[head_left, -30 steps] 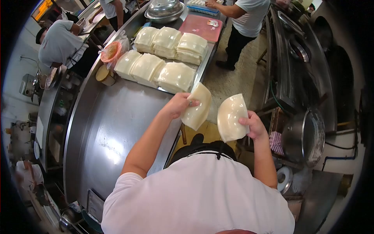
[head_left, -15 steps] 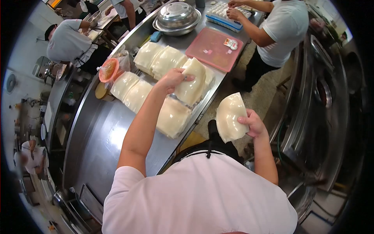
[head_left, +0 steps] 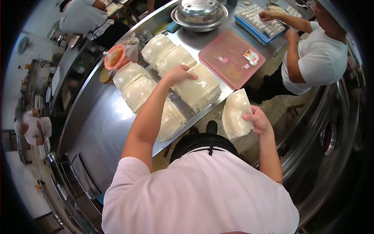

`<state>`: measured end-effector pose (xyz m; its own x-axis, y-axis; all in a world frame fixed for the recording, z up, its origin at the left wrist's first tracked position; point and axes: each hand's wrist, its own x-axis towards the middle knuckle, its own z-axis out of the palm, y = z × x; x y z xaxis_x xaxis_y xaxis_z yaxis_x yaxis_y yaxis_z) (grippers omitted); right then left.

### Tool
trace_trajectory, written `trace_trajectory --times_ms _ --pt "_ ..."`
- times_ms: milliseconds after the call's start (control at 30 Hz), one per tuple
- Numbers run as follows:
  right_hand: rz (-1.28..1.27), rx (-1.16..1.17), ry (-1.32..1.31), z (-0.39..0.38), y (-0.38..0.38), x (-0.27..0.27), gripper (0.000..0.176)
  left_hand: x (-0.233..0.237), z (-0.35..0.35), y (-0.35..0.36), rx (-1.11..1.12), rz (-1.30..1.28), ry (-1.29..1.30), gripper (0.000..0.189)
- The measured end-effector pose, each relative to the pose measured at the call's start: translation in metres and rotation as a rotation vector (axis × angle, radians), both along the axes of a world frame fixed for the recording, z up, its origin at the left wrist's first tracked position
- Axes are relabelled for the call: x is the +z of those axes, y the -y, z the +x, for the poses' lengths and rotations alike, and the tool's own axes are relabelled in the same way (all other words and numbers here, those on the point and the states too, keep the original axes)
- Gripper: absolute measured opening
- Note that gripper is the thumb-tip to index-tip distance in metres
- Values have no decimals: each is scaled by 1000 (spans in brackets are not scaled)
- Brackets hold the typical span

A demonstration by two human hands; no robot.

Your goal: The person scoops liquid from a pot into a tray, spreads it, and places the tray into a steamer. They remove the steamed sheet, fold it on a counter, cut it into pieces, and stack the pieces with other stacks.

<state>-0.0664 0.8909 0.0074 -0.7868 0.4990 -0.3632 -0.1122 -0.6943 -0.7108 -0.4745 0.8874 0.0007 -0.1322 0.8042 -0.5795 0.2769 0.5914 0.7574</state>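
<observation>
My right hand (head_left: 260,119) grips a glossy, cream-coloured dough sheet (head_left: 237,113), which bends and hangs in the air beyond the table's front edge. The thumb presses on its near face. My left hand (head_left: 179,75) is closed at the upper left corner of the front right stack of dough sheets (head_left: 200,86), thumb on top; the other fingertips are partly hidden. Behind it stand more dough stacks (head_left: 175,58). A second row of dough stacks (head_left: 137,91) lies to the left, partly covered by my left forearm.
On the steel table (head_left: 99,128) are a pink lidded box (head_left: 230,58), a domed metal lid on a bowl (head_left: 199,15) and an orange container in a plastic bag (head_left: 115,56). At right, a co-worker (head_left: 317,54) handles white pieces in a blue tray (head_left: 259,23).
The sheet lifted by my left hand now lies flat on the front right stack. My right hand still holds its sheet. The view has shifted, and the co-worker reaches further across the tray.
</observation>
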Motion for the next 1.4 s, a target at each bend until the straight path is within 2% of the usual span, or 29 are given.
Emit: trace_trajectory --times_ms 67,167,200,300,400,500,633,667,767,800,900,933,1067,1167,1267,1400 --pt "13 37 9 -9 -7 0 48 20 7 7 -42 6 -335 55" --pt "37 96 -14 -33 -11 6 48 14 1 30 13 92 -587 63" --pt "43 148 -12 -42 -13 7 48 15 5 43 85 180 -618 58" --pt "57 326 5 -79 -20 15 50 12 23 83 219 372 -149 55" --pt "52 533 8 -126 -17 30 51 2 34 136 284 509 544 53" --pt "23 753 1 -177 -4 37 52 -2 24 193 183 398 717 44" --pt "71 1000 71 -248 8 21 54 -4 27 260 565 279 616 36" --pt "89 1052 84 -266 12 16 55 -6 27 274 685 297 611 34" --pt "157 1118 123 -312 28 12 50 1 29 308 860 376 508 31" --pt "150 1076 154 -323 37 16 44 -3 29 315 901 368 478 31" --pt "298 967 315 -349 40 -33 40 -24 19 329 999 327 383 30" --pt "341 886 412 -346 53 -19 39 -34 17 330 1020 293 355 30" --pt "408 562 388 -326 71 -52 45 -45 13 333 1073 194 331 29" --pt "496 517 400 -307 83 -49 49 -44 14 333 1092 214 321 27" --pt "472 482 274 -303 90 -44 55 -52 22 331 1150 299 298 26" --pt "516 415 162 -306 85 -30 57 -30 34 322 1247 359 350 25"
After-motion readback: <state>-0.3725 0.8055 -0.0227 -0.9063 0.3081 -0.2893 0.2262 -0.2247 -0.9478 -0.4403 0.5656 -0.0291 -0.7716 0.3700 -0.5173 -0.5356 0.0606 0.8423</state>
